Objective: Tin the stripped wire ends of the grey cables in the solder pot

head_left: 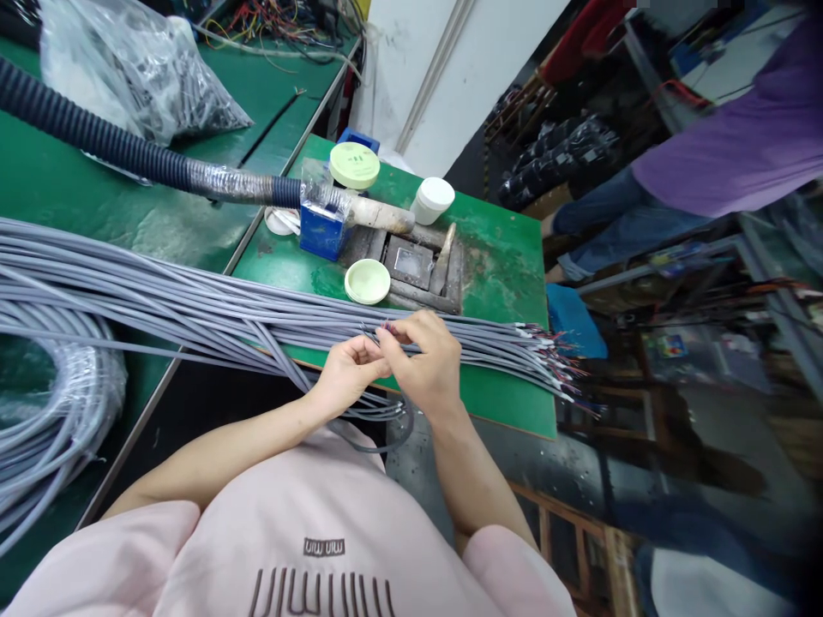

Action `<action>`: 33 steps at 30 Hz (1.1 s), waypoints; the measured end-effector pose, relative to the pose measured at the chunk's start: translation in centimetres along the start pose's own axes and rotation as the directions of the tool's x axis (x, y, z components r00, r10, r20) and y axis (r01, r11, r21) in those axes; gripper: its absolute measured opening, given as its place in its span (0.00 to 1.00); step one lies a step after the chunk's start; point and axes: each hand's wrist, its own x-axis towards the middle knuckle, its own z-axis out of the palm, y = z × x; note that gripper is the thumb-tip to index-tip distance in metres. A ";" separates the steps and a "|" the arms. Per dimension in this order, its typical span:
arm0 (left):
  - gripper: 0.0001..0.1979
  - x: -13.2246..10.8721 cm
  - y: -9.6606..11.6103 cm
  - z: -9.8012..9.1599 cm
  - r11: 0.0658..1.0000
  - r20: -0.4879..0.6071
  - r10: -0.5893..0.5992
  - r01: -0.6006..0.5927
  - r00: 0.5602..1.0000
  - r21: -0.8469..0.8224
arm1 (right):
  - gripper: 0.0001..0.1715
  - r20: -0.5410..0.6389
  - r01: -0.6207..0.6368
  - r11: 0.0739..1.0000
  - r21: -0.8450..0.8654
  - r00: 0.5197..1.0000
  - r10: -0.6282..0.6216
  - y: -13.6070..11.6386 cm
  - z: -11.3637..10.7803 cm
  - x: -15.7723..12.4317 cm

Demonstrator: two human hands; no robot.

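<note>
My left hand [351, 368] and my right hand [424, 356] meet above the near edge of the green table, fingertips pinched close together. Between them are the thin, stripped wire ends of a grey cable, partly hidden by my fingers. Under and behind my hands runs a thick bundle of grey cables [206, 296]. Its stripped ends, with thin red, white and dark wires [559, 356], fan out at the right. A few more grey cable ends [379, 404] hang below my hands, near my body.
Past the bundle sits a soldering pot [411, 261] in a dirty metal frame. A ribbed hose [160, 167] reaches over it, by a blue box [321, 233], a pale green dish [368, 281] and a white tub [432, 199]. A cable coil [70, 386] lies left. A person in purple [726, 146] stands right.
</note>
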 end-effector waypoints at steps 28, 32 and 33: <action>0.17 -2.6 6.2 -3.1 0.445 0.657 -0.150 -0.543 0.738 0.712 | 0.09 -0.141 0.011 0.983 0.183 0.990 0.016 4.4 -1.1 5.4; 0.17 -2.3 6.0 -3.5 0.432 0.694 -0.225 -0.569 0.684 0.700 | 0.09 -0.060 0.018 0.981 0.191 0.998 -0.006 5.0 0.3 7.1; 0.17 -2.3 6.0 -3.5 0.441 0.698 -0.227 -0.568 0.679 0.695 | 0.09 -0.041 0.024 0.982 0.185 0.999 -0.017 5.0 0.5 7.4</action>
